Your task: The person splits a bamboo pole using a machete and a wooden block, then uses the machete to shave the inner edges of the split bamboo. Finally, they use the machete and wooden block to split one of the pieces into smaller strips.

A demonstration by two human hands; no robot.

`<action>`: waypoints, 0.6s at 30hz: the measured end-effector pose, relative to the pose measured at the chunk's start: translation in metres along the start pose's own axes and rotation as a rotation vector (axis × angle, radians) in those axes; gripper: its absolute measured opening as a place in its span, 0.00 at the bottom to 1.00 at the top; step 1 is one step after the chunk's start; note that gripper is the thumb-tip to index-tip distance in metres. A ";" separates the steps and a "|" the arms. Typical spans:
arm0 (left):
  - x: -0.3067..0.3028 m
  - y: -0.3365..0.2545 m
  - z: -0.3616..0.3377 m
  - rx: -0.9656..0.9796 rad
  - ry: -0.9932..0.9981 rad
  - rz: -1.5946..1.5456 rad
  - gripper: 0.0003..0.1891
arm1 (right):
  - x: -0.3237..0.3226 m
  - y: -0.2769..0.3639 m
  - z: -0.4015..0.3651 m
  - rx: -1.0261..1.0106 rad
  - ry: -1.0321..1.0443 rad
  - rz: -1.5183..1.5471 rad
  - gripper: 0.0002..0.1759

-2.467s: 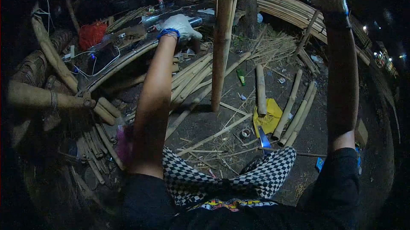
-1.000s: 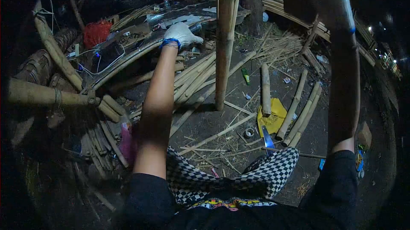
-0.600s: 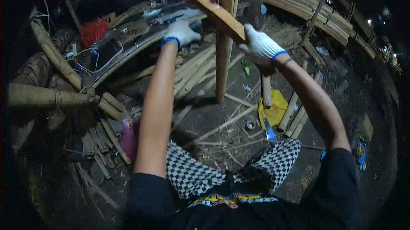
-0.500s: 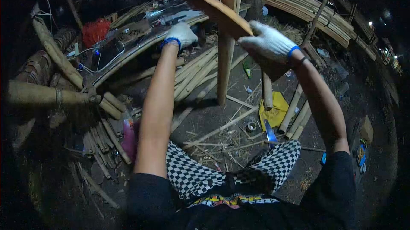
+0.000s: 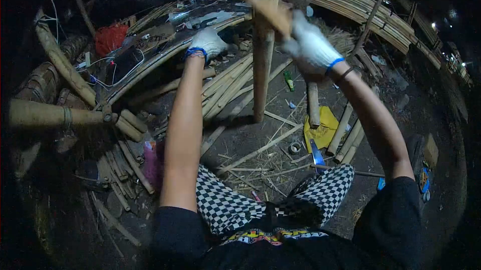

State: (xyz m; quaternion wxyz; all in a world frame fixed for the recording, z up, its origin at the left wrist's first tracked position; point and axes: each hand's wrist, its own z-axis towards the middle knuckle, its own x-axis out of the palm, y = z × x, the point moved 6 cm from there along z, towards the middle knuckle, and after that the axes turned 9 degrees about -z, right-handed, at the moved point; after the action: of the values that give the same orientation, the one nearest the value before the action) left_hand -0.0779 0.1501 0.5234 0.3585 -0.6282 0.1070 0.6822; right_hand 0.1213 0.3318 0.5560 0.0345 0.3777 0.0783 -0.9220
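My right hand (image 5: pixel 316 48), in a white knit glove with a blue cuff, is closed around a thick wooden board (image 5: pixel 268 12). Motion blurs both, and the board slants up to the left across an upright bamboo pole (image 5: pixel 262 77). Left of that pole, my left hand (image 5: pixel 209 43) wears a matching glove and is curled closed. Something dark shows by its fingers, but I cannot make out what it holds. The pole's open, hollow top shows behind the board.
Split bamboo lengths (image 5: pixel 230 87) lie on the ground behind the pole. A saw blade (image 5: pixel 316 153) and a yellow bag (image 5: pixel 323 124) lie near my knees. A long bamboo rail (image 5: pixel 150 67) with white cable and a red bag (image 5: pixel 109 39) is at left; stacked strips (image 5: pixel 361 14) are at back right.
The board in my right hand has shifted up and now blurs, its far end reaching the top of the view. My left hand has moved only slightly left.
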 end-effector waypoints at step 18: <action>-0.002 -0.020 -0.005 0.035 -0.155 -0.012 0.32 | -0.276 -0.043 -0.077 0.010 -0.754 -0.785 0.32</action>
State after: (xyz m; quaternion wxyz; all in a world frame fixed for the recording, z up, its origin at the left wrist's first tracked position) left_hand -0.0621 0.1607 0.5304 0.3808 -0.5677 0.0870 0.7247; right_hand 0.3656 0.3884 0.7006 -0.2883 -0.0367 0.1911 -0.9376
